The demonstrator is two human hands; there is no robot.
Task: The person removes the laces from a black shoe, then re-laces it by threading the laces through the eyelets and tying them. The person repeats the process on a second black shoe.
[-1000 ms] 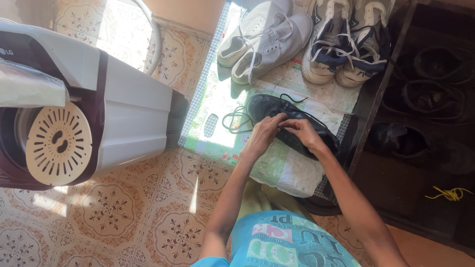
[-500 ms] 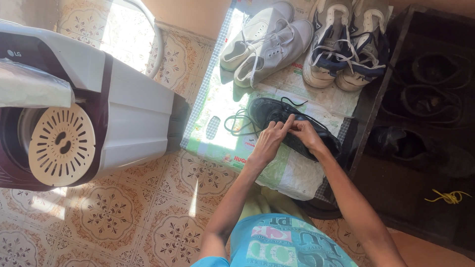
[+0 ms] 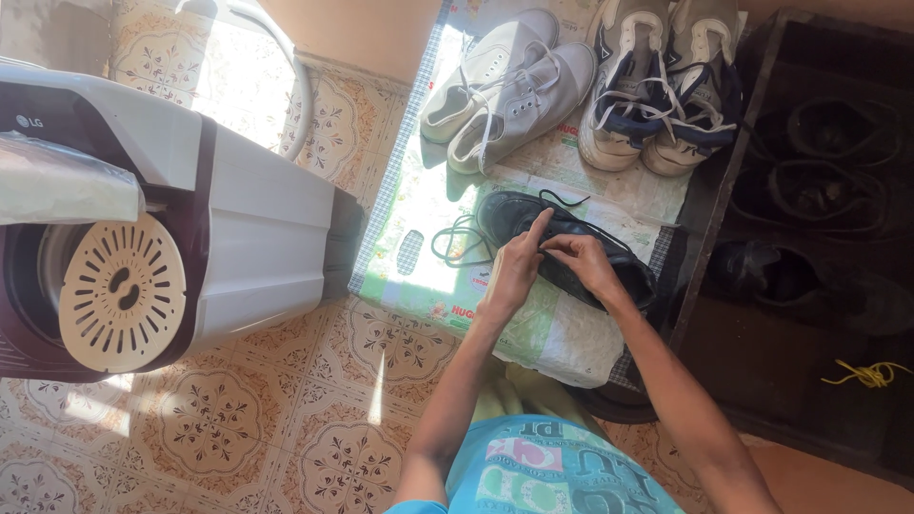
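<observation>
A black leather shoe [image 3: 624, 276] lies on a printed plastic sheet [image 3: 419, 200] on the floor. Its black lace [image 3: 455, 238] trails in a loop to the left of the toe. My left hand [image 3: 514, 266] rests on the shoe's upper with the index finger stretched out and pinches the lace. My right hand [image 3: 586, 262] grips the lace over the eyelets, fingertips touching the left hand's.
A pair of grey-white canvas shoes [image 3: 509, 86] and a pair of white and navy sneakers [image 3: 662, 86] stand beyond the black shoe. A white and maroon washing machine [image 3: 162, 209] stands left. A dark shoe rack [image 3: 809, 190] with dark shoes is right, a yellow cord [image 3: 862, 373] below.
My left index finger has straightened out over the shoe's laces. Both hands stayed on the black shoe, working the lace. The view shifted slightly.
</observation>
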